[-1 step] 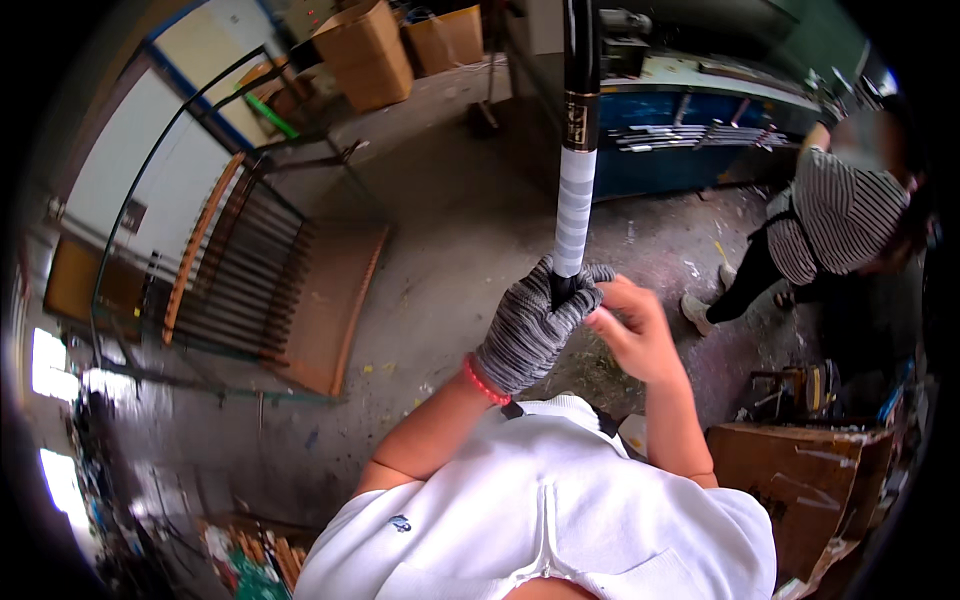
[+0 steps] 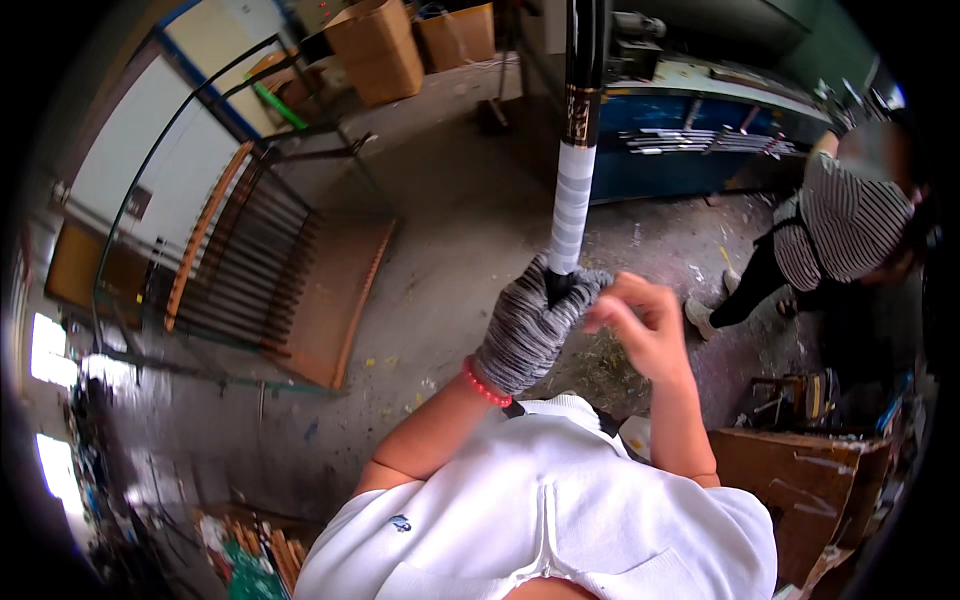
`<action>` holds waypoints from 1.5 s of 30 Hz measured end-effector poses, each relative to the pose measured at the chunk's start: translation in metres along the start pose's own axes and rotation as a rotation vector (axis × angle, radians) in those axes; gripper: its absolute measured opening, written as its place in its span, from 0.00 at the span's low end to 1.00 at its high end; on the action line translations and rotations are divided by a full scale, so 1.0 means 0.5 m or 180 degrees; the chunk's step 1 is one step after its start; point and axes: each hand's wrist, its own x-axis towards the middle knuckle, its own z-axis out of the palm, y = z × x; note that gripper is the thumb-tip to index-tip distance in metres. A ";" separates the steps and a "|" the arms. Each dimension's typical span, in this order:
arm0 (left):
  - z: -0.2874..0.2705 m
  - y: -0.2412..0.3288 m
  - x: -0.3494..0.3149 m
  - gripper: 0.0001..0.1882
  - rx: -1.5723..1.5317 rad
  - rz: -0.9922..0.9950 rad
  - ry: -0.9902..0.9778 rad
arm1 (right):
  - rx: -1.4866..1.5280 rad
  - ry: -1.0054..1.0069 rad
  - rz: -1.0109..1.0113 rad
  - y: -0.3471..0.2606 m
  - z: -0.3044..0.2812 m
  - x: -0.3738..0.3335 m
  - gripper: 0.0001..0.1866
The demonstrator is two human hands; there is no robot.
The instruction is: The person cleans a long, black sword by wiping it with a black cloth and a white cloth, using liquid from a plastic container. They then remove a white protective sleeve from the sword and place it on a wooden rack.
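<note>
Straight out from the chest, mid-frame in the head view, a black pole [image 2: 575,165] runs up past the top edge, its far end unseen. Banded section [image 2: 571,215] in white and gray sits just above the left hand [image 2: 528,335], which wears a gray knit glove [image 2: 515,355]; black end [image 2: 562,285] goes down into the fist.

Handling, as judged: the left should carry the weight and stop the shaft rolling or dipping, since all the visible length lies beyond the fist — a slack hold would let the top swing. The right hand [image 2: 652,325] does best with light, short finger work near the glove, clear of the banding. Room for the unseen end matters too: a co-worker [image 2: 850,215] in stripes stands off to the right.

Grip: left fingers clamped around the black end. Right hand bare, just beside the glove, fingers curled, but blurred — cannot tell whether the tips pinch something or touch the glove.
</note>
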 end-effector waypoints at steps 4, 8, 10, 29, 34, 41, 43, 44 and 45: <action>-0.123 0.026 -0.098 0.06 -0.0321 -0.0033 0.0544 | 0.0840 0.0693 -0.0306 -0.104 0.097 0.030 0.17; -0.198 0.025 -0.177 0.08 0.0032 0.0280 0.0569 | 0.1223 -0.0520 -0.0552 -0.187 0.225 0.072 0.25; -0.232 0.020 -0.209 0.08 0.0286 0.0541 0.0587 | 0.1499 -0.0824 -0.0192 -0.228 0.284 0.075 0.20; -0.360 0.013 -0.374 0.10 -0.2472 0.0527 -0.0445 | 0.1603 -0.0864 0.0257 -0.265 0.425 0.024 0.20; -0.355 -0.003 -0.406 0.16 -0.2793 0.0257 -0.0701 | 0.1908 -0.1446 0.0343 -0.302 0.441 0.004 0.20; -0.353 0.018 -0.428 0.19 -0.2895 -0.0087 -0.0533 | 0.2111 -0.1007 0.0329 -0.289 0.470 -0.010 0.15; -0.344 0.012 -0.433 0.19 -0.2858 -0.0204 -0.0427 | 0.2148 -0.0909 0.0514 -0.300 0.481 -0.016 0.14; -0.338 0.005 -0.435 0.19 -0.2769 -0.0176 -0.0363 | 0.2143 -0.0924 0.0610 -0.299 0.481 -0.017 0.14; -0.331 -0.003 -0.436 0.19 -0.2679 -0.0147 -0.0299 | 0.2138 -0.0940 0.0706 -0.299 0.481 -0.017 0.14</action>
